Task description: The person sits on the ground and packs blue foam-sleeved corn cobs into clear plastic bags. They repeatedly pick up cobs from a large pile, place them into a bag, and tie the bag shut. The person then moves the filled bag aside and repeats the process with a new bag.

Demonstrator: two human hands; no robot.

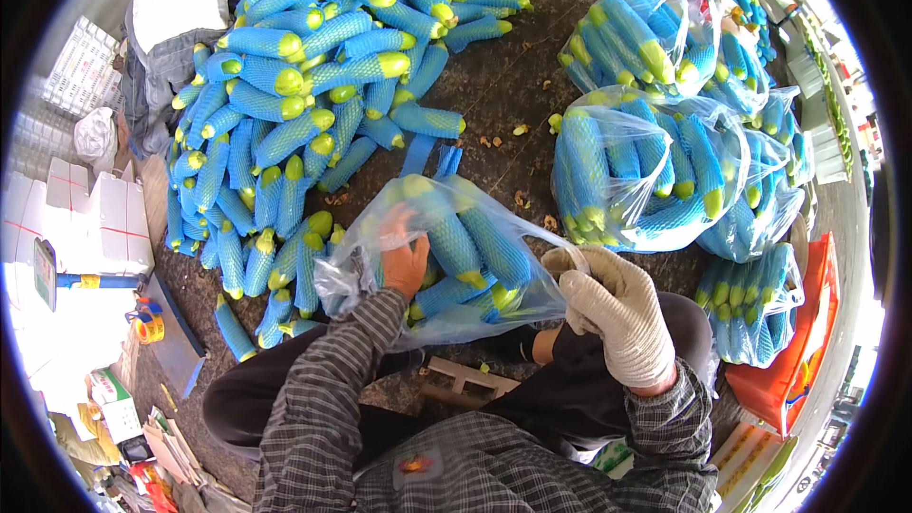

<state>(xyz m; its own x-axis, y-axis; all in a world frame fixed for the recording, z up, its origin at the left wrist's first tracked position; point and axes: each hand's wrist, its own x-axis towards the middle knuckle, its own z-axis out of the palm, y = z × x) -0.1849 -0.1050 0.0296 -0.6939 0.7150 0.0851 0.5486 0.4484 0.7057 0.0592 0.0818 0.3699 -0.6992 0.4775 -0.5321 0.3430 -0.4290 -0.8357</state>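
In front of my crossed legs lies a clear plastic bag (538,296) with several light-green squash (450,239) in it, each in a blue foam net sleeve. My left hand (405,263) is bare and reaches into the bag on its left side. Its fingers show blurred through the plastic beside the squash, so their grip is unclear. A cream knitted glove covers my right hand (616,306), which pinches a strip of the bag's edge at the right and draws it taut. Ahead to the left is a large heap of sleeved squash (313,78).
Filled clear bags of squash (641,171) stand at the right, with an orange plastic crate (784,377) nearby. A scale with a display (45,274), white foam boxes (117,224) and a tape roll (149,328) are at the left. Blue net sleeves (447,159) lie beyond the bag.
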